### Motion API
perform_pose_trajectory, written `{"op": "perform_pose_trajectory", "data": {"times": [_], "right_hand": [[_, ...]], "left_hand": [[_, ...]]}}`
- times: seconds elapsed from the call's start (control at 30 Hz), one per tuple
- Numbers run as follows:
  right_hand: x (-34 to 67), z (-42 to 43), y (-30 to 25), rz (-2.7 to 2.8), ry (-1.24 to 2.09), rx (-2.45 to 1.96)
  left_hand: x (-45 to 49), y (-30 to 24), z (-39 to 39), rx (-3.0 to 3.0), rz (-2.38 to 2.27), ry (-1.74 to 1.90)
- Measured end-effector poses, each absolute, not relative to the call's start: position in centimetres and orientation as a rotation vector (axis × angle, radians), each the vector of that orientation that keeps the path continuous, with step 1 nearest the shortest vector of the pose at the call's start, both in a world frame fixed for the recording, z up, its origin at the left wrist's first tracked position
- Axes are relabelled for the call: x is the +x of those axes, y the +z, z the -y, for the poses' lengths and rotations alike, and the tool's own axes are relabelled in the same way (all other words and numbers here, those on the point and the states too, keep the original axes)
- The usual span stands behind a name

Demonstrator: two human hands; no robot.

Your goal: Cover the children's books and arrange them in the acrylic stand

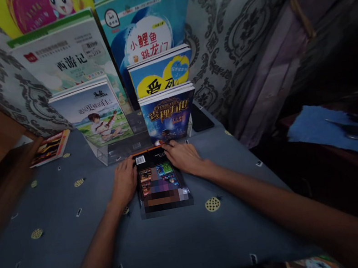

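Observation:
A dark book (157, 174) with an orange top edge and a barcode lies back cover up on the blue-grey tablecloth (80, 243). My left hand (125, 180) rests against its left edge with curled fingers gripping it. My right hand (183, 155) lies on its upper right corner, fingers spread along the top edge. Just beyond the book stands a clear acrylic display stand (116, 152) with tiers of upright books.
The stand's front row holds a guitar-player book (95, 114) and a dark blue book (169, 113); larger books stand behind. A red-orange book (50, 147) lies flat at far left. A dark object (200, 118) lies by the patterned wall. Dark furniture with blue cloth (330, 128) is right.

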State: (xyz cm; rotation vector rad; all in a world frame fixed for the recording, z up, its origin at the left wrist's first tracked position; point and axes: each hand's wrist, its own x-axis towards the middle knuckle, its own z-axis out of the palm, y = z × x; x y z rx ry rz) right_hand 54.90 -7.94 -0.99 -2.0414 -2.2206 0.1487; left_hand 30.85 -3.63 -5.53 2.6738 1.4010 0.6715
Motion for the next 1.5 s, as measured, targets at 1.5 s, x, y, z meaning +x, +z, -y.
{"op": "perform_pose_trajectory", "data": {"times": [1.5], "right_hand": [[56.5,7.8,-2.3,2.106,0.221,-1.927]], "left_hand": [[34.6,-1.7,12.0,2.785,-0.515,0.242]]}}
